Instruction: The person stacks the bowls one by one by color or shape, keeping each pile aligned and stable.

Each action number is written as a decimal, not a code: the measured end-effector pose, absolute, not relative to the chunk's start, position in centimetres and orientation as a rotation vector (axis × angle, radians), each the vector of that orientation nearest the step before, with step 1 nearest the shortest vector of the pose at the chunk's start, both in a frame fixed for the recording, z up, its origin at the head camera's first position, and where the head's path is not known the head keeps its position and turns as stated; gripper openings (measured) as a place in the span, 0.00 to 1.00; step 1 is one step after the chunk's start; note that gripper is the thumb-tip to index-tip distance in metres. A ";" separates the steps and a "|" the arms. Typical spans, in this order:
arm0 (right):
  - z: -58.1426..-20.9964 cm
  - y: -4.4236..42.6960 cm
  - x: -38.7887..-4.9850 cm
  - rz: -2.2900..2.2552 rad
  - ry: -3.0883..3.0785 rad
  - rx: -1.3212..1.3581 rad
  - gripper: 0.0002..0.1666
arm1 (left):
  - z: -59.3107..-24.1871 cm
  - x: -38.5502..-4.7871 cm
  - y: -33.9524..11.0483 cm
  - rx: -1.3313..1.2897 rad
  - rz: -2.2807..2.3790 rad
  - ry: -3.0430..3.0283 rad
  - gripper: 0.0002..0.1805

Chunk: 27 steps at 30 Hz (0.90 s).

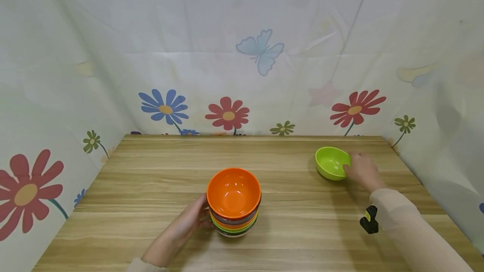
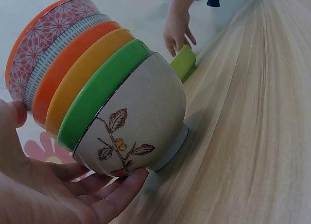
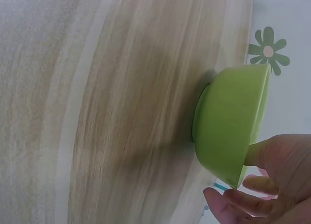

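Observation:
A stack of nested bowls [image 1: 233,194] stands near the middle of the table, orange inside at the top. From the left wrist, its sides show a pink floral bowl [image 2: 53,29], then striped, orange, yellow and green ones, and a cream bowl [image 2: 141,117] with painted leaves at the bottom. My left hand [image 1: 189,221] holds the stack's left side, thumb near the upper bowls and fingers against the cream one. Farther right, a lime-green bowl [image 1: 330,162] sits upright on the table. My right hand [image 1: 362,171] pinches its right rim, thumb at the inner side.
The wooden table [image 1: 151,171] ends at a cloth backdrop [image 1: 196,74] printed with flowers and a butterfly, behind and at both sides. A small black device [image 1: 369,220] is at the right sleeve. Bare wood lies between the stack and the lime-green bowl.

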State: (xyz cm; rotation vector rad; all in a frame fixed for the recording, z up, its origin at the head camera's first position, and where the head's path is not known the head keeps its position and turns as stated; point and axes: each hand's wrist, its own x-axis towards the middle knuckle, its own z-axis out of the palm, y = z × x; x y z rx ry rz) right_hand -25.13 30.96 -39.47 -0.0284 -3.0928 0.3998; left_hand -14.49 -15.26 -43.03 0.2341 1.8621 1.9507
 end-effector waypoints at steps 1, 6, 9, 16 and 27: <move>-39.5 31.0 -25.2 0.395 -3.101 -0.035 0.30 | -43.0 -14.5 -15.3 0.235 1.950 1.863 0.40; -39.7 31.2 -25.5 0.359 -3.136 -0.090 0.22 | -43.0 -14.5 -15.3 0.229 1.950 1.857 0.40; -39.8 31.3 -25.7 0.350 -3.146 -0.115 0.17 | -43.0 -14.5 -15.3 0.227 1.950 1.855 0.40; -39.7 31.3 -25.5 0.394 -3.149 -0.163 0.14 | -43.1 -14.5 -15.3 0.232 1.951 1.855 0.39; -39.5 31.3 -25.3 0.452 -3.098 -0.172 0.17 | -43.0 -14.5 -15.3 0.244 1.949 1.856 0.36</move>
